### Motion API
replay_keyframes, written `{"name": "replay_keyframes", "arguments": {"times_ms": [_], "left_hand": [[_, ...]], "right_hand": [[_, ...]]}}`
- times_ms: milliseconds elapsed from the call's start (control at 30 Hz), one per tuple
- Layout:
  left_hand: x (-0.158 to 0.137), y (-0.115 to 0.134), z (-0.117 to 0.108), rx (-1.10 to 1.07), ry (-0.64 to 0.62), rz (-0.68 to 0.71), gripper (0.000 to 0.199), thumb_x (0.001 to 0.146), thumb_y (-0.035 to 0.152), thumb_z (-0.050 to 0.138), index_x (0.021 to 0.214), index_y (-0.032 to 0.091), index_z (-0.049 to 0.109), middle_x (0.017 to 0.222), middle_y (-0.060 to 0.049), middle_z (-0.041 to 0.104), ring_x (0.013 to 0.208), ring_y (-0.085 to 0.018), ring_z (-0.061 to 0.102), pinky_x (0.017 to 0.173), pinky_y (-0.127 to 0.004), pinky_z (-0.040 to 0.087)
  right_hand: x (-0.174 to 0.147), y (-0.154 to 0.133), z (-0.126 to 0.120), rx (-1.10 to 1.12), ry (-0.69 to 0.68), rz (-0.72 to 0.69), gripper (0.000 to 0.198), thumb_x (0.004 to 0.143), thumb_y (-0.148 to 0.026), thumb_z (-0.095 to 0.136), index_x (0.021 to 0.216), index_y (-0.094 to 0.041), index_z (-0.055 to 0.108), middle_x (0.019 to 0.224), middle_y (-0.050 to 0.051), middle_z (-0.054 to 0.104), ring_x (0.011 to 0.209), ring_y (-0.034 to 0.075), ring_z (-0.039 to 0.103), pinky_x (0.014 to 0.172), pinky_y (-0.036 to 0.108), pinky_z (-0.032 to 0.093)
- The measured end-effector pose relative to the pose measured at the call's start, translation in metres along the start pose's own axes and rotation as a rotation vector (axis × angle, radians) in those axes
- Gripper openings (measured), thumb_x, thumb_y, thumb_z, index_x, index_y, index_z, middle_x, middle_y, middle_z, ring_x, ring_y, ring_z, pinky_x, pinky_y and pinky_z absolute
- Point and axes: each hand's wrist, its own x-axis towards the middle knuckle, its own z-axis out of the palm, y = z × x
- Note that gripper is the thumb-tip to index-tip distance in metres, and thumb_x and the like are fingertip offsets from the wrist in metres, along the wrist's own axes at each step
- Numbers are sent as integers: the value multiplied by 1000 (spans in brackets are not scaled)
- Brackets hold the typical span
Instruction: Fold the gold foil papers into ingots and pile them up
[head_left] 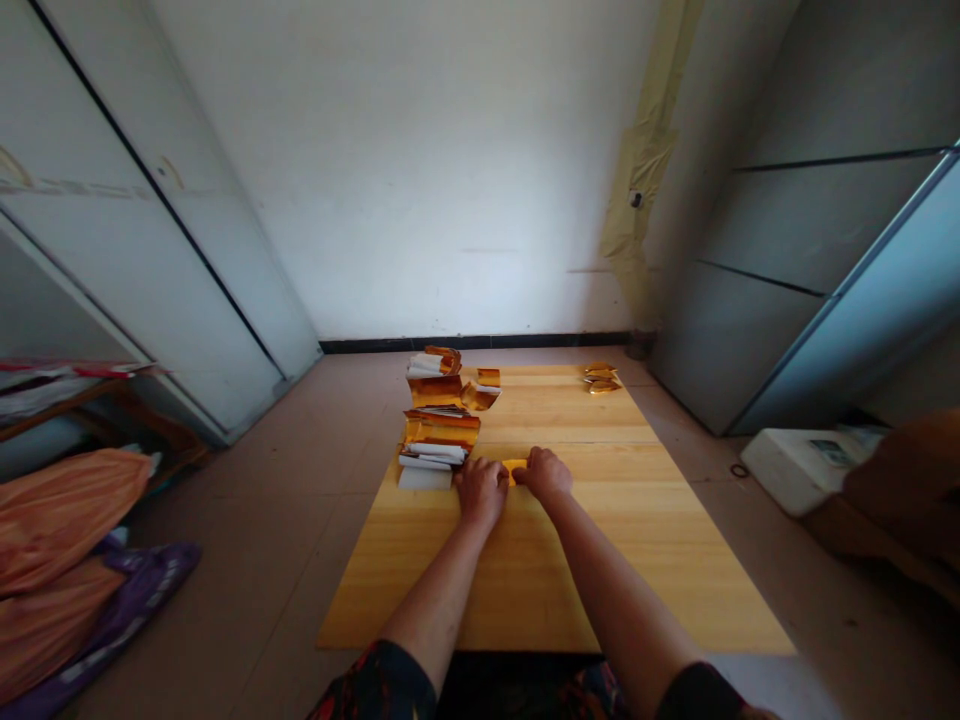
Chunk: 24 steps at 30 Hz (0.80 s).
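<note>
Near the middle of the wooden table, a small piece of gold paper point(514, 471) lies between my two hands. My left hand point(484, 490) pinches its left end, and my right hand point(546, 473) has its fingers closed on the right end. Just left of my left hand are stacks of gold foil paper point(442, 430) with white backs, some curled. A separate curled gold sheet point(484, 388) rests behind them. Several folded gold paper pieces point(601, 378) sit together at the table's far right corner.
The wooden table point(600, 580) stands before a white wall point(450, 180). A grey refrigerator point(787, 220) is at the right, with a white box point(787, 465) on the floor beside it. Cabinet doors point(172, 200) and orange cloth point(67, 510) are at the left.
</note>
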Motion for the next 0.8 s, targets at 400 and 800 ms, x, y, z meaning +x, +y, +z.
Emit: {"name": "replay_keyframes", "arguments": {"times_ms": [400,800], "left_hand": [[-7,-2,1,44,55,45,12,82,27,56,82,28,68,93,-2,62,102,-22,47,80,-34,34],[-6,-3,4,30,67,41,16,84,29,55,80,27,70,90,-3,62,99,-21,48,79,-33,33]], "right_hand": [[4,4,-1,38,-26,20,30,67,-29,65,95,-19,62,102,10,65,93,20,62,70,25,44],[12,49,-12,141,79,66,17,65,-8,57,76,-17,66,82,6,70,75,15,61,58,20,36]]}}
